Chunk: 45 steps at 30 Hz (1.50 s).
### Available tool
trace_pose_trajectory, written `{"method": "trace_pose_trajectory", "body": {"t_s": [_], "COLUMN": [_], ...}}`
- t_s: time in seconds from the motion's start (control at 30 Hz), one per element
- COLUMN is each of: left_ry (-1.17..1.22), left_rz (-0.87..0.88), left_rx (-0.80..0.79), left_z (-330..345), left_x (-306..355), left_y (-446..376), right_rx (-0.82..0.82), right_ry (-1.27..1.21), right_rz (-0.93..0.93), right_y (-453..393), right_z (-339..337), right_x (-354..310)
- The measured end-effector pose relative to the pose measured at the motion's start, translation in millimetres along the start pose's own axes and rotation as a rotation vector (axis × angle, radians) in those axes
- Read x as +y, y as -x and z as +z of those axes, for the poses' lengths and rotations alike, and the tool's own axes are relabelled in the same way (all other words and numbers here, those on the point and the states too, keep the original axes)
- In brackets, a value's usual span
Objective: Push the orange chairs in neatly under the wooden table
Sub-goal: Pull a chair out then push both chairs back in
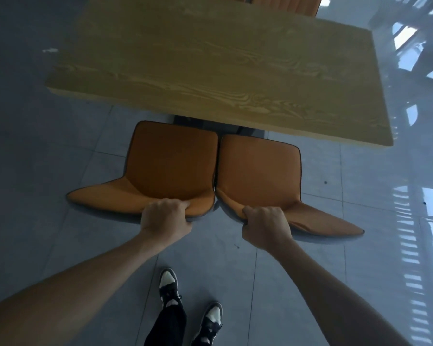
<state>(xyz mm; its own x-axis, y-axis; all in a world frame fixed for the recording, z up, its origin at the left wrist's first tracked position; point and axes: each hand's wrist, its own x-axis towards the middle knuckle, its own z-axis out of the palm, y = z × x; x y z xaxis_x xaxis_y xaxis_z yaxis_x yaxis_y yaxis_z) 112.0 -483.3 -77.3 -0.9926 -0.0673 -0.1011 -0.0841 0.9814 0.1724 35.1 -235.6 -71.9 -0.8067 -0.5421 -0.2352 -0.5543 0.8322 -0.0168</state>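
Your left hand grips the top edge of the left orange chair, fingers curled over the backrest; your right hand holds the right orange chair the same way. Both seats sit side by side, touching or nearly so, near edge of the wooden table just over their far ends — mostly not yet under. Risks: uneven push skews one chair; seats rub together; legs catch the table base — only partly visible.
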Motion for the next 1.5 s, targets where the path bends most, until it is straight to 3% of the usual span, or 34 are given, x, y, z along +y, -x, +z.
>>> {"method": "trace_pose_trajectory", "body": {"t_s": [0.23,0.53,1.27,1.5], "left_ry": [0.025,0.006,-0.003,0.007], "left_rz": [-0.04,-0.028,0.051,0.075], "left_rx": [-0.076,-0.057,-0.086,-0.054], "left_z": [5,15,12,13], "left_x": [6,3,-33,-35], "left_y": [26,25,17,16], "right_rx": [-0.031,-0.023,-0.062,0.012], "right_ry": [-0.019,0.043,-0.021,-0.043], "right_rz": [-0.001,-0.051,0.07,0.058], "right_y": [18,6,-1,-2], "right_z": [7,1,-4,5], "right_x": [-11,-1,-23,-32]}}
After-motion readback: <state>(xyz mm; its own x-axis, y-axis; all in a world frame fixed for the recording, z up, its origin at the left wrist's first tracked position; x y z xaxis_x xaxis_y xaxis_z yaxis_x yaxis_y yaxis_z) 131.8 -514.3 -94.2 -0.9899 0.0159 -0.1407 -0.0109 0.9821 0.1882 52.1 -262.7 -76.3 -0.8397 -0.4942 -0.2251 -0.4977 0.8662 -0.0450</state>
